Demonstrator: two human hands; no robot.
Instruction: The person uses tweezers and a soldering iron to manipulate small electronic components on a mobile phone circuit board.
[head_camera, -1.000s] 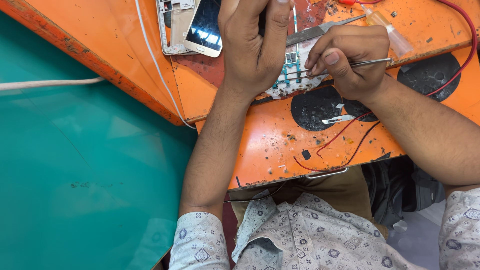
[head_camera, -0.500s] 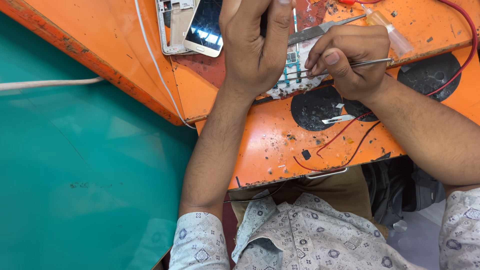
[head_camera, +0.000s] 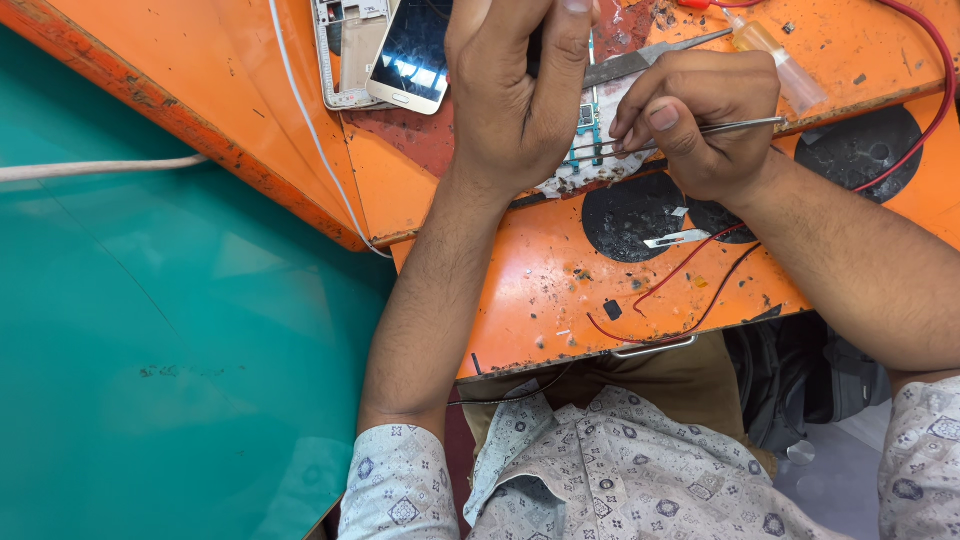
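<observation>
My left hand (head_camera: 515, 85) is curled over a small green circuit board (head_camera: 587, 115) on the orange workbench (head_camera: 520, 290) and grips a dark object that is mostly hidden by the fingers. My right hand (head_camera: 700, 115) pinches thin metal tweezers (head_camera: 735, 126), whose tips point left at the board. White cloth or paper (head_camera: 590, 170) lies under the board.
A phone with a dark screen (head_camera: 412, 50) and a white phone frame (head_camera: 345, 45) lie at the top. A metal blade (head_camera: 640, 62), a small clear bottle (head_camera: 775, 55), red and black wires (head_camera: 690, 270) and a white cable (head_camera: 310, 130) are on the bench. Teal floor (head_camera: 150, 350) lies left.
</observation>
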